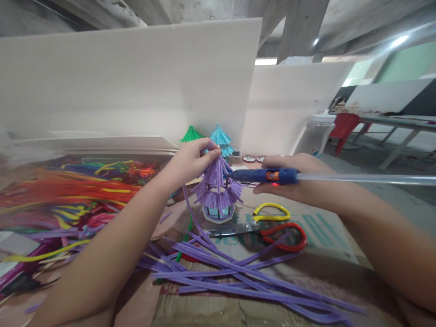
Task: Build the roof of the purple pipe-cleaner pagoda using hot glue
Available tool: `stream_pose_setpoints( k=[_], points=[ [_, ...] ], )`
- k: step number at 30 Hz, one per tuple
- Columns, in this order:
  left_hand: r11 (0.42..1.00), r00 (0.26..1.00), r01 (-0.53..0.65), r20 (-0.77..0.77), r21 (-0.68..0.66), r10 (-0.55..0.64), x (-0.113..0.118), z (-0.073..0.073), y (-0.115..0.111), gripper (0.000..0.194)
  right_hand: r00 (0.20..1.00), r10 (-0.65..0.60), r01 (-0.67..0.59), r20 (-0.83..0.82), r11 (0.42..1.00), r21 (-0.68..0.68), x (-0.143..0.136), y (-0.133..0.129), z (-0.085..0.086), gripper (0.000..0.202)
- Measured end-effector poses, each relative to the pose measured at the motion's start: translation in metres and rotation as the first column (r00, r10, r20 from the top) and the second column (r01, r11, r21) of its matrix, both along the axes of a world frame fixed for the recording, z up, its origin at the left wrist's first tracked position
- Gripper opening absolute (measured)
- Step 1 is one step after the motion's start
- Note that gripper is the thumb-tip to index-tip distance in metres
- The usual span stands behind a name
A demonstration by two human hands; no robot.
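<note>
A small pavilion model (218, 200) with tiered purple roofs of pipe cleaners stands on an octagonal base. At its peak my left hand (200, 159) is closed, fingers pinching a purple pipe cleaner (186, 200) whose long end appears to hang down beside the model. My right hand (299, 168) is wrapped round a blue glue gun (265, 175), with a long clear glue stick (361, 180) out of its back. The nozzle points left and comes up to the upper roof; whether it touches is hard to tell.
Scissors (252, 227) with yellow and red handles lie right of the model. Loose purple pipe cleaners (238, 270) spread across the cardboard (194, 313) in front. Colourful pipe cleaners (85, 186) pile up at left. Behind are green (191, 134) and blue (218, 134) roofed models and a clear bottle (315, 136).
</note>
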State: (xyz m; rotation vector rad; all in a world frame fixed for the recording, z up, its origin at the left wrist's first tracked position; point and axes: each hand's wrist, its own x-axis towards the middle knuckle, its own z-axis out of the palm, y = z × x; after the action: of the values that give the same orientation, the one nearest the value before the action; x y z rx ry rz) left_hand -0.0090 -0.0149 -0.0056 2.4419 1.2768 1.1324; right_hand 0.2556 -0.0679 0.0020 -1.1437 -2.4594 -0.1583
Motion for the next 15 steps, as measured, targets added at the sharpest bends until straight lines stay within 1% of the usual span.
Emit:
stream_pose_setpoints(
  k=[4,6,8,10,12,14,15],
  points=[
    [1.0,1.0,0.011,0.002,0.008,-0.011,0.0,0.0,0.0,0.029,0.999,0.025,-0.025,-0.032,0.999,-0.02,-0.001,-0.002,0.0,0.044],
    [1.0,1.0,0.011,-0.002,0.015,-0.011,0.0,0.0,-0.001,0.029,0.997,0.047,-0.05,-0.065,0.997,-0.051,0.0,-0.003,0.002,0.04],
    [1.0,1.0,0.009,-0.003,0.019,-0.009,0.0,0.0,-0.002,0.029,0.986,0.054,-0.072,-0.158,0.991,-0.111,0.001,-0.003,0.005,0.037],
    [1.0,1.0,0.007,0.007,0.024,-0.007,0.0,0.001,-0.002,0.027,0.951,0.018,-0.075,-0.308,0.982,-0.175,0.004,0.0,0.008,0.034],
    [1.0,1.0,0.007,0.029,0.021,-0.007,0.0,0.001,-0.003,0.025,0.899,-0.031,-0.067,-0.437,0.976,-0.207,0.007,0.01,0.009,0.032],
    [1.0,0.999,0.007,0.05,-0.012,-0.006,-0.001,0.001,-0.003,0.025,0.865,-0.059,-0.059,-0.498,0.974,-0.218,0.013,0.028,0.005,0.029],
    [0.999,0.998,0.01,0.055,-0.038,-0.008,-0.001,0.001,-0.002,0.025,0.854,-0.077,-0.047,-0.515,0.974,-0.223,0.016,0.04,0.001,0.028]
  ],
)
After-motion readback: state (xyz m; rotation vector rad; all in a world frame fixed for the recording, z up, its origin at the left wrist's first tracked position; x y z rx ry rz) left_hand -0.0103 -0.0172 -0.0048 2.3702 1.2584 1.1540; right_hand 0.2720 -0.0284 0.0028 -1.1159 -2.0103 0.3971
